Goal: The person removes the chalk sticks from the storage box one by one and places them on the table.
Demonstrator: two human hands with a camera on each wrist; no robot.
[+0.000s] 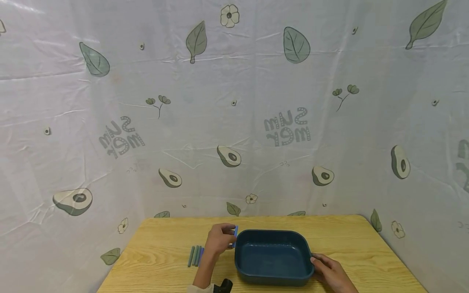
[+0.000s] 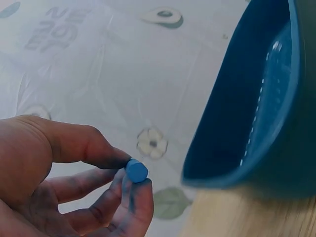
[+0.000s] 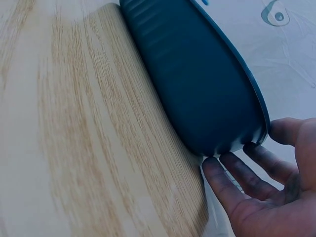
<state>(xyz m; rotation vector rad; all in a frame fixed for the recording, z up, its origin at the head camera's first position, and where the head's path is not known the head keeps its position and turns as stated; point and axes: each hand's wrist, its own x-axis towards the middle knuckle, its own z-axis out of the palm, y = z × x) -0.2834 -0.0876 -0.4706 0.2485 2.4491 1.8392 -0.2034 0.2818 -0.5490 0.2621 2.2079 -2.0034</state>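
My left hand pinches a blue chalk stick between thumb and fingertips, just left of a dark blue rectangular bin. In the left wrist view the stick's end faces the camera, and bluish dust marks the fingers. At the bin's right end my right hand holds the bin, thumb at the rim and fingertips against the outer wall. On the table left of my left forearm, several green and blue-violet chalk sticks lie side by side. The bin's visible inside shows only its bare floor and walls.
A light wood-grain table bears everything. Behind it and along the sides hangs a pale sheet printed with leaves, avocados and flowers. A black band sits on my left wrist.
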